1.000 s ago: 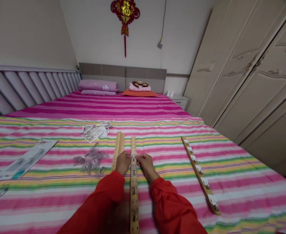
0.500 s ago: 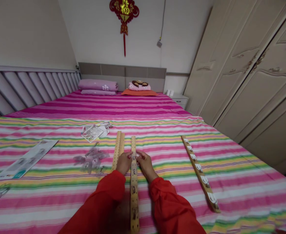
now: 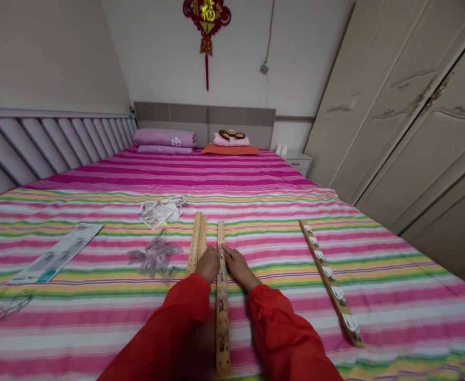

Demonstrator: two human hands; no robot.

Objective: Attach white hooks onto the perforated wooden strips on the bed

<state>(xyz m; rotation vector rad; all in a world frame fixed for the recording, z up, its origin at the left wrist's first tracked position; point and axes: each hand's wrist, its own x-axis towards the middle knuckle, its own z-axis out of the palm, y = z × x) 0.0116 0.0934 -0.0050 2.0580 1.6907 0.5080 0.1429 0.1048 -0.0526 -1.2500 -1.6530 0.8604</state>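
A narrow wooden strip with rows of holes [image 3: 221,312] lies lengthwise in front of me, with several small shiny metal fittings spaced along it. Toward its far end, my left hand [image 3: 209,263] and my right hand [image 3: 238,267] meet from either side. Their fingers are closed around one small metal fitting [image 3: 221,254] on the strip, whose exact shape is partly hidden. Just left of the left hand are more perforated wooden strips [image 3: 195,241], side by side. To the right, another wooden strip [image 3: 331,286] carries a row of white looped pieces.
Small clear plastic bags [image 3: 156,256] lie to the left, with flat packaging [image 3: 163,211] behind them. A long flat packet [image 3: 60,254] and a thin wire-like bundle [image 3: 16,303] are farther left. Striped cloth [image 3: 280,323] covers the bed; a wardrobe [image 3: 410,132] stands at right.
Both hands stay at the same fitting, and the left fingers have curled in closer to the strip. The whole view has shifted slightly.
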